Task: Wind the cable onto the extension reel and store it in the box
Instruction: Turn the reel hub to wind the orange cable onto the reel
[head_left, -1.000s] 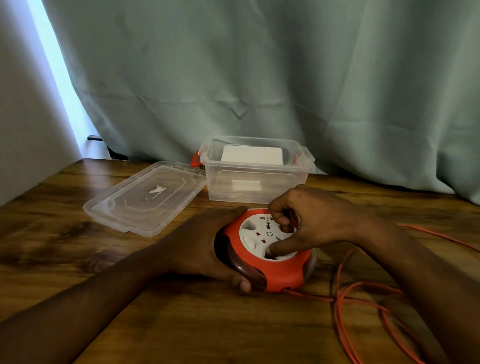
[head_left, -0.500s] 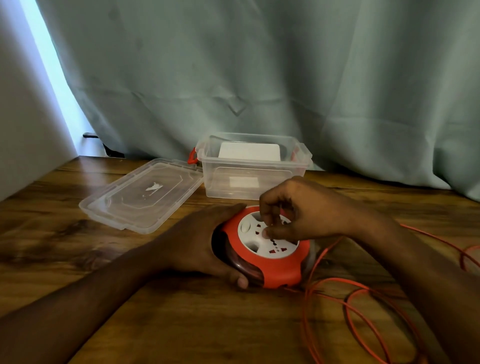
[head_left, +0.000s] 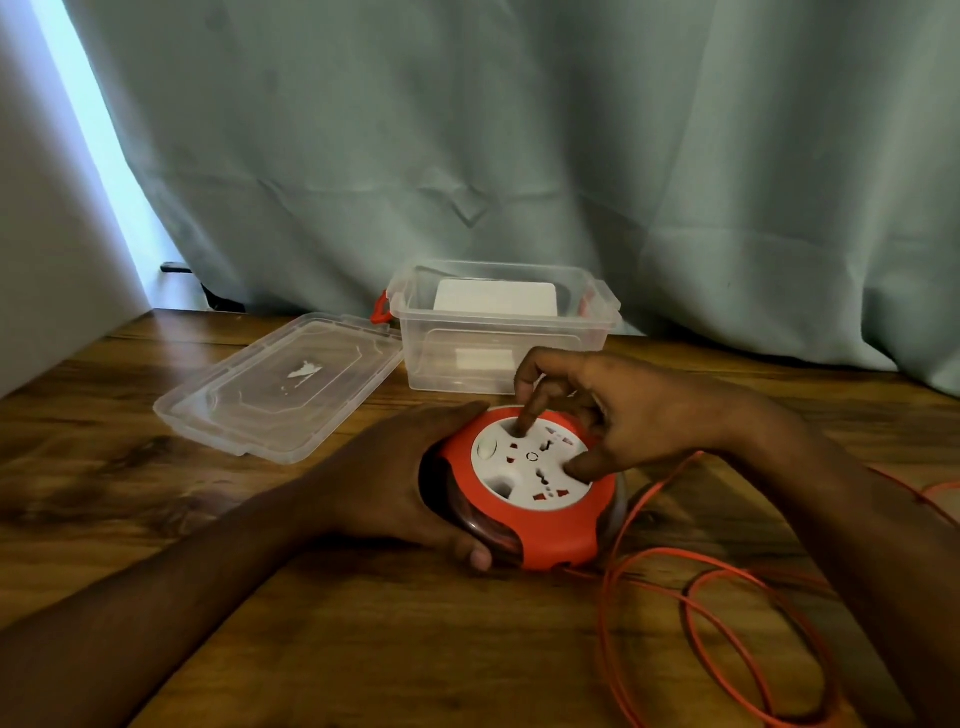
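Observation:
The round orange extension reel (head_left: 556, 535) with a white socket face lies flat on the wooden table (head_left: 363, 623). My left hand (head_left: 395, 483) wraps around its left side, thumb at the front. My right hand (head_left: 623, 415) rests on the white face, index finger poked into a hole of the disc and thumb pressing its right edge. Loose orange cable (head_left: 717, 623) lies in loops on the table to the right of the reel. Behind the reel stands the clear plastic box (head_left: 498, 332), open, with a white label on its back wall.
The box's clear lid (head_left: 280, 389) lies flat to the left of the box. A pale green curtain (head_left: 519, 156) hangs behind the table. A white wall (head_left: 47, 234) borders the table's left side.
My right hand's index finger has swung round the white disc from the front to the back left. The loose cable loops have shifted closer to the reel. My left hand has stayed put.

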